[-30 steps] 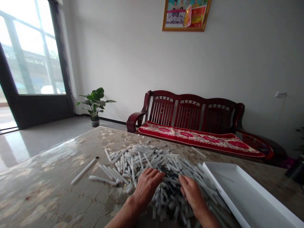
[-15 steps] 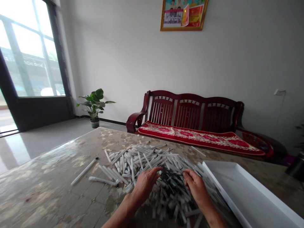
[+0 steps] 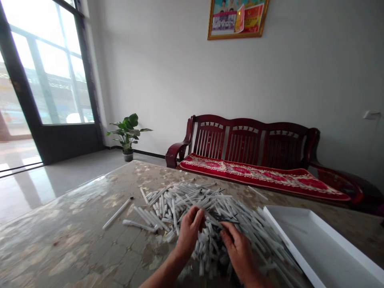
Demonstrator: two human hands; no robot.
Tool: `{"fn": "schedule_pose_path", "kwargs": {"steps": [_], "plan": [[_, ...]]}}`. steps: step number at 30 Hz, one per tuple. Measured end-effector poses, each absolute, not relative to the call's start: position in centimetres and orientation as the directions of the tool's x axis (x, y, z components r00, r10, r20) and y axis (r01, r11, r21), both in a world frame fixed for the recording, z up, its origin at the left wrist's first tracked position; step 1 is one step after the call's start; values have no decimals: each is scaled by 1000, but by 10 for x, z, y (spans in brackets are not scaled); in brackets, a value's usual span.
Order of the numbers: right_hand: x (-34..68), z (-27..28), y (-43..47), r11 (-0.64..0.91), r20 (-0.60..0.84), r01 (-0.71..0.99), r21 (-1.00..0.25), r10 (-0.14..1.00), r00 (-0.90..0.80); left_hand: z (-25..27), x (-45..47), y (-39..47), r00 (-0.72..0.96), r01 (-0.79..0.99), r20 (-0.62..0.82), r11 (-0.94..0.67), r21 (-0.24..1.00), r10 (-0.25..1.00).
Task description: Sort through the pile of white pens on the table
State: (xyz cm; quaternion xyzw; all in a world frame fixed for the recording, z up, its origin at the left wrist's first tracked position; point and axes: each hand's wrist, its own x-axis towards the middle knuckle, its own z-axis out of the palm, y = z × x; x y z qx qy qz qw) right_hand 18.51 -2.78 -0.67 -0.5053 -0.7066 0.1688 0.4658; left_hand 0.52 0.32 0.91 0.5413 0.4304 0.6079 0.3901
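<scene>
A heap of whitish, translucent pen barrels [image 3: 186,196] lies on the table, with small clear and dark pen parts [image 3: 207,250] nearest me. My left hand [image 3: 189,231] is closed in a pinch above the heap, thumb and fingers at one end of a pale pen barrel [image 3: 213,220]. At its other end, my right hand [image 3: 237,244] has thumb and forefinger closed on it. The barrel slants down to the right between the two hands. Blur hides the exact fingertip contact.
To the right stands a shallow white box [image 3: 318,244] beside the heap. One loose barrel with a black end [image 3: 117,214] lies on the patterned table [image 3: 75,240] at left. Beyond are a wooden bench [image 3: 243,140] and a potted plant [image 3: 128,134].
My hands have come closer together, and a pen barrel now spans them. The left fingers have curled into a pinch. The view has turned slightly left.
</scene>
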Motion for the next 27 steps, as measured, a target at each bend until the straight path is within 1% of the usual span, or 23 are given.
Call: {"fn": "schedule_pose_path", "kwargs": {"steps": [2, 4, 5, 7, 10, 13, 16, 18, 20, 23, 25, 27], "plan": [[187, -14, -25, 422, 507, 568, -706, 862, -10, 12, -4, 9, -270, -38, 330, -353, 935, 905], [190, -21, -22, 427, 532, 584, -691, 847, 11, 12, -16, 19, -395, -33, 329, -371, 928, 858], [191, -24, -20, 435, 545, 591, -679, 838, 11, 10, -21, 24, -428, -20, 322, -365, 931, 844], [192, -28, -18, 454, 574, 602, -657, 819, 8, 3, -29, 34, -441, 35, 319, -339, 940, 839], [193, -29, -16, 476, 605, 608, -635, 796, 7, -5, -37, 42, -447, 227, 372, -299, 927, 814], [195, -29, -16, 483, 622, 612, -626, 782, 19, -4, -47, 41, -509, 437, 441, -220, 872, 739], [197, -30, -16, 487, 638, 622, -613, 770, 26, 4, -63, 37, -555, 588, 470, -75, 805, 687], [198, -30, -16, 499, 644, 625, -600, 765, 8, 11, -79, 36, -597, 646, 441, 75, 760, 670], [198, -29, -17, 513, 647, 625, -588, 763, -18, 15, -97, 38, -643, 675, 394, 243, 697, 657], [197, -29, -18, 528, 651, 629, -571, 758, -46, 19, -128, 44, -692, 688, 283, 486, 540, 664], [197, -28, -18, 539, 656, 629, -560, 753, -62, 19, -151, 47, -697, 702, 207, 596, 390, 686], [197, -29, -18, 549, 660, 629, -550, 747, -75, 18, -174, 48, -717, 687, 187, 634, 355, 672]]}}
